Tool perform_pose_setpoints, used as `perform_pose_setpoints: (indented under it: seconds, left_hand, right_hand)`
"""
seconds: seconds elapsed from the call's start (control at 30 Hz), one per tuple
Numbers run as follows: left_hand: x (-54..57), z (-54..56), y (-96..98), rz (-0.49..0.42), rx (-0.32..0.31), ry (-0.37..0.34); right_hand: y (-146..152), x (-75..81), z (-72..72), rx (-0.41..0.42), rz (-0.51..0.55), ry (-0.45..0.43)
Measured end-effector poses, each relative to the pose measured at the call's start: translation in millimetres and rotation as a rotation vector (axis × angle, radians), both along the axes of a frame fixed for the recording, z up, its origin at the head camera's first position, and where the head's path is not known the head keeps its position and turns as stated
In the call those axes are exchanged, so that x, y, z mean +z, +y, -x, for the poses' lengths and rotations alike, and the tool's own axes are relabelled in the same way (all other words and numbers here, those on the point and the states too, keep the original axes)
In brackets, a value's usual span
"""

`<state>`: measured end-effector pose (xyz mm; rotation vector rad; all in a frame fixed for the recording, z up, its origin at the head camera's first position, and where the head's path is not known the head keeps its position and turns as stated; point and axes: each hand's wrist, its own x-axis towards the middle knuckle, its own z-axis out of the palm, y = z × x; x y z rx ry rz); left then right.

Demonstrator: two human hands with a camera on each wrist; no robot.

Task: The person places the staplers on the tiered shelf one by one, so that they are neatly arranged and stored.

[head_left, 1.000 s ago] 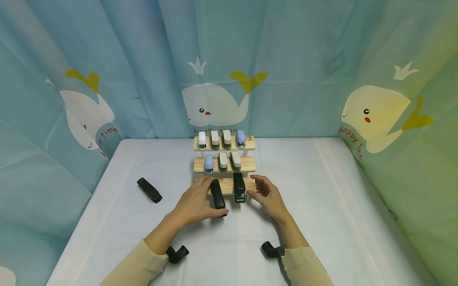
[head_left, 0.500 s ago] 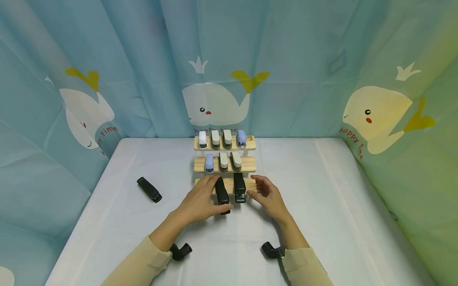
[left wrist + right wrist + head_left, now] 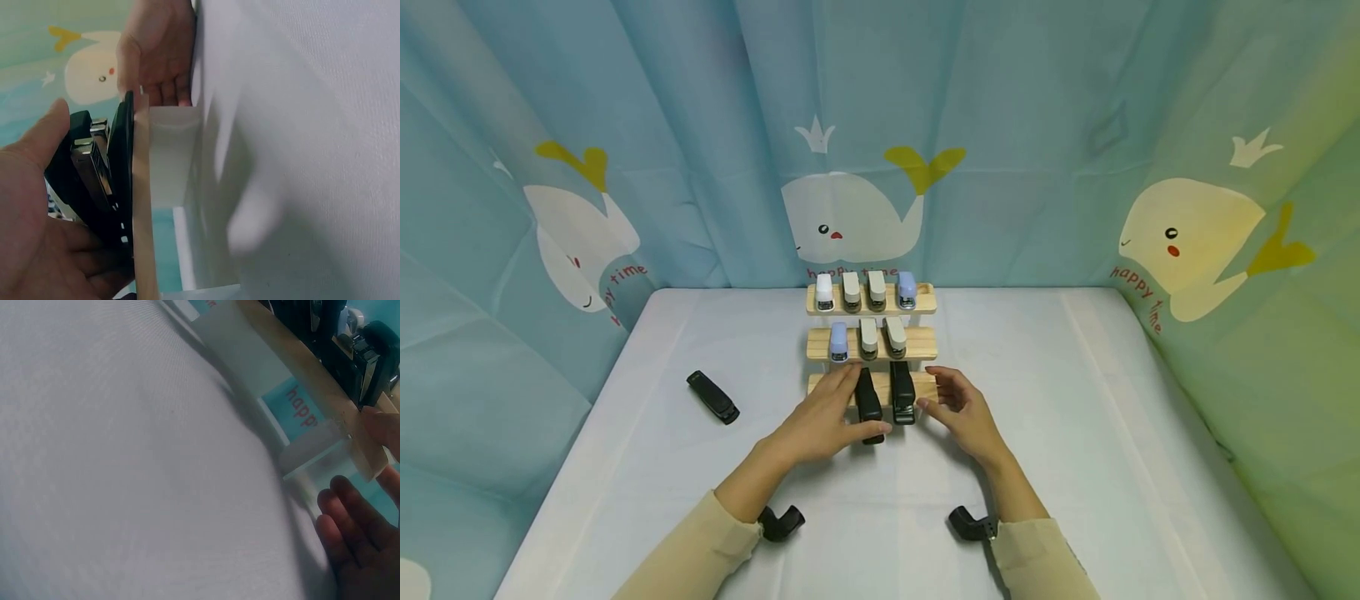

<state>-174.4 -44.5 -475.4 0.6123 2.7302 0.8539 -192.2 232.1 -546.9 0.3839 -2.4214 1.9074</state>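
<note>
My left hand [image 3: 820, 418] holds a black stapler [image 3: 868, 400] lengthwise, thumb at its front end and fingers toward its back. In the left wrist view the base of the nearer black stapler [image 3: 69, 178] lies right along the wooden board. Beside it on the lowest board [image 3: 928, 387] of a three-step rack stands a second black stapler [image 3: 902, 392]. My right hand [image 3: 964, 418] holds that board's right end between thumb and index finger; the other fingers [image 3: 353, 519] curl below, by the clear support. A third black stapler [image 3: 713, 397] lies on the table at left.
On the middle board [image 3: 925, 343] stand a small blue stapler [image 3: 838, 340] and two beige ones [image 3: 895, 335]. White, beige and blue small staplers line the top board [image 3: 928, 297]. A whale-print curtain [image 3: 1022, 225] encloses the white table [image 3: 1075, 400].
My left hand has moved a little right and back with its black stapler, bringing it closer to the second one on the lowest board. My right hand has stayed put.
</note>
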Motion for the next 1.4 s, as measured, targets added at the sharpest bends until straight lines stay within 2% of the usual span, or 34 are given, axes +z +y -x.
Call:
perform_pose_setpoints:
  seconds: [0.33, 0.53, 0.87, 1.4]
  left_hand:
    - [0.6, -5.5, 0.6, -0.016, 0.002, -0.023]
    - [-0.9, -3.4, 1.0, -0.014, 0.013, -0.041]
    - [-6.5, 3.5, 5.2, -0.021, 0.020, -0.013]
    - [-4.3, 5.4, 8.5, -0.023, 0.036, -0.016]
  right_hand:
    - [-1, 0.1, 0.4, -0.008, -0.013, -0.004]
    - [-1, 0.5, 0.2, -0.015, -0.018, -0.007]
    - [-2, -1.6, 0.6, -0.022, -0.021, -0.013]
    - [-1, -0.9, 1.1, -0.010, -0.009, -0.009]
